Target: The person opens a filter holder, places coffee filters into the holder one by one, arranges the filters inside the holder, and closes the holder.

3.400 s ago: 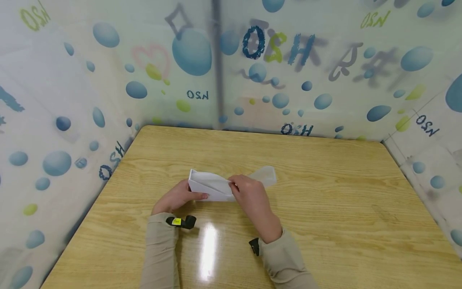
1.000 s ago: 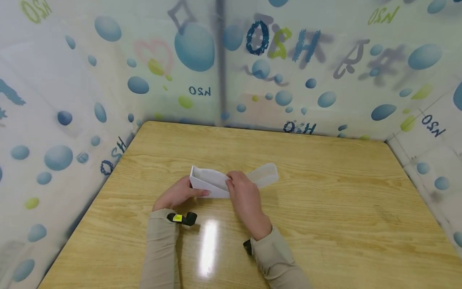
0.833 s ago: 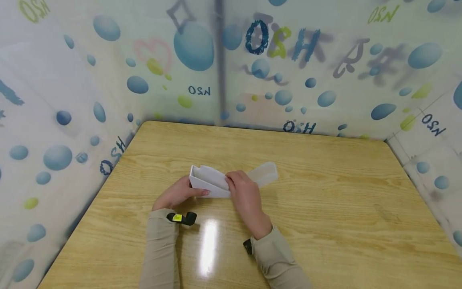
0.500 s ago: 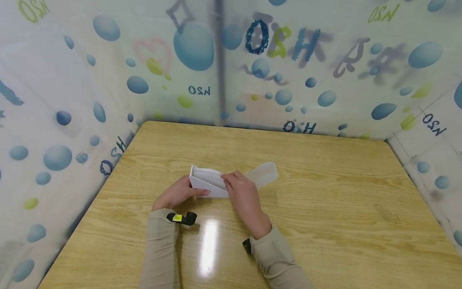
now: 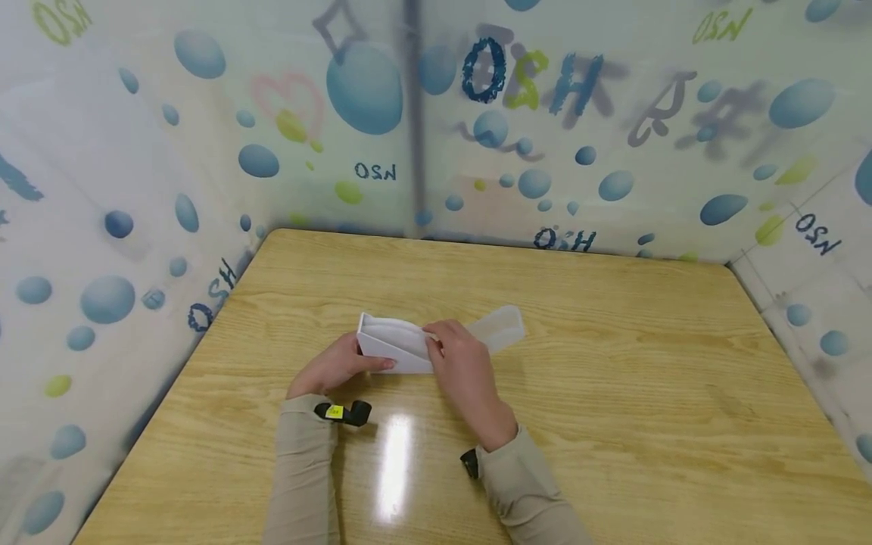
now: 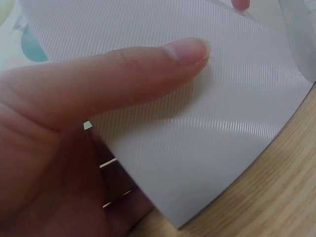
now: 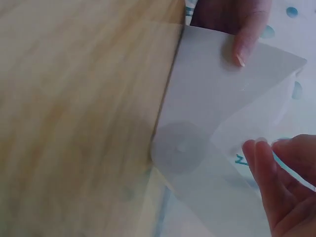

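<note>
A white, finely ridged plastic case (image 5: 398, 361) lies lengthwise on the wooden table, its slanted top facing up. My left hand (image 5: 334, 369) grips its left end, the thumb (image 6: 148, 69) flat along the ridged wall and the fingers behind. A translucent flap (image 5: 500, 329) sticks out past the right end. At the case's opening, my right hand (image 5: 465, 371) pinches near the curved, thin white back edge (image 5: 398, 327). In the right wrist view, the right fingertips (image 7: 260, 144) meet the thumb; what lies between them is hard to see. A round disc (image 7: 180, 148) shows where flap and case overlap.
The wooden table (image 5: 613, 378) stretches around the case, with a bright light reflection at the front. Patterned walls (image 5: 518, 151) close in behind and at both sides. A black camera strap (image 5: 344, 412) sits on the left sleeve's cuff.
My right hand has shifted along the opening, lately a little to the right. The thin white back edge has flexed, showing a notch at its left and then bulging again. My left hand stays put.
</note>
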The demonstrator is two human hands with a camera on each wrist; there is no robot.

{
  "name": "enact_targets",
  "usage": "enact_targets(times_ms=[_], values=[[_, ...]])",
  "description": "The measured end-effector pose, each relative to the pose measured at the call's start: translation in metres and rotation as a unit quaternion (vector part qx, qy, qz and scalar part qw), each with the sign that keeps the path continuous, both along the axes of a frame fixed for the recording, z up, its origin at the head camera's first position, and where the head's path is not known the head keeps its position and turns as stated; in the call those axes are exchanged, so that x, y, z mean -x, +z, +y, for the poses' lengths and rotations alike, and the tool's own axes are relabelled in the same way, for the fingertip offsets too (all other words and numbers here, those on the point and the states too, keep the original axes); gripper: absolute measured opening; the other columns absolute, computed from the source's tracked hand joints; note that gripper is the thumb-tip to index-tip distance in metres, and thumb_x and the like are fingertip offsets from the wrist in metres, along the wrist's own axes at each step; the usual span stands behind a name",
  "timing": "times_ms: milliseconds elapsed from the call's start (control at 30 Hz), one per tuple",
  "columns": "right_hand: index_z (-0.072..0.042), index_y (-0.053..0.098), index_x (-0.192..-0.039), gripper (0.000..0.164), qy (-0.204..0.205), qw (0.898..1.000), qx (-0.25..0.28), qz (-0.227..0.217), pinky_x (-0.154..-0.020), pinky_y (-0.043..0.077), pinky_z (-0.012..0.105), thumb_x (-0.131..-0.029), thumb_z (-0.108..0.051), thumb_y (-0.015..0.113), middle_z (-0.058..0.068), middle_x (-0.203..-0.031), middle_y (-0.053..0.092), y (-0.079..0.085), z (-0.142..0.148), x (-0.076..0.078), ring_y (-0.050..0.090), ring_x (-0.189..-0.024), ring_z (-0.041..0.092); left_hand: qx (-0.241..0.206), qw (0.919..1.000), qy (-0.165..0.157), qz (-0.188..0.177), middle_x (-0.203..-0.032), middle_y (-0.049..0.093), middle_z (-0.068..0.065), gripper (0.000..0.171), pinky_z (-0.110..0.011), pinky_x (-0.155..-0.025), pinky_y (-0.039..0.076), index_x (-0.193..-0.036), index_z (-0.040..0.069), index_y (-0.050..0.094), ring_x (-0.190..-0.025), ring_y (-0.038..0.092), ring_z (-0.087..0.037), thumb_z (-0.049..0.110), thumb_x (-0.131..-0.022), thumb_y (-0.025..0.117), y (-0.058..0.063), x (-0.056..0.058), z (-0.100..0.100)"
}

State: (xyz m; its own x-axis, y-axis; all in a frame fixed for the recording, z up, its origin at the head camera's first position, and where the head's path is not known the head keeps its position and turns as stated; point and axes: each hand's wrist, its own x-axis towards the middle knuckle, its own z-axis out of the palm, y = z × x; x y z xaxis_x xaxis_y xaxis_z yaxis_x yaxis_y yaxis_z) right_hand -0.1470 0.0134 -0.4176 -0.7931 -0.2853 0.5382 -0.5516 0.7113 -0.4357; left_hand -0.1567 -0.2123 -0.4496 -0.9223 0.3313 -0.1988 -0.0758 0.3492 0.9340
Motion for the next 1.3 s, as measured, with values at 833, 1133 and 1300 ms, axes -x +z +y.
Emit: enact_targets(times_ms=[833, 1133, 1300], values=[[-0.009, 0.071, -0.094, 0.013, -0.059, 0.982, 0.142, 0.108, -0.051, 0.038, 0.025, -0.089, -0.013, 0.060, 0.004, -0.081, 0.062, 0.035, 0.066, 0.015, 0.047, -0.059, 0.011, 0.012, 0.9999, -0.004, 0.008, -0.112, 0.063, -0.002, 0.050, -0.036, -0.085, 0.042, -0.117, 0.017, 0.057, -0.102, 0.057, -0.019, 0.035, -0.074, 0.076, -0.002, 0.000, -0.001], [-0.010, 0.068, -0.103, 0.018, -0.034, 0.980, 0.194, 0.008, -0.083, 0.041, 0.041, -0.090, -0.020, 0.059, 0.006, -0.110, 0.059, 0.027, 0.076, 0.023, 0.050, -0.105, 0.023, 0.010, 0.9997, -0.014, 0.019, -0.112, 0.063, -0.002, 0.049, -0.036, -0.084, 0.043, -0.117, 0.017, 0.057, -0.102, 0.058, -0.019, 0.034, -0.076, 0.075, -0.004, 0.001, -0.002], [-0.017, 0.059, -0.119, 0.030, -0.024, 0.963, 0.245, -0.108, -0.088, 0.041, 0.043, -0.094, -0.033, 0.052, 0.000, -0.120, 0.054, 0.021, 0.075, 0.023, 0.049, -0.111, 0.018, 0.010, 0.9997, -0.015, 0.018, -0.113, 0.063, -0.002, 0.049, -0.037, -0.085, 0.043, -0.118, 0.017, 0.056, -0.102, 0.058, -0.019, 0.034, -0.076, 0.075, -0.003, 0.001, -0.001]])
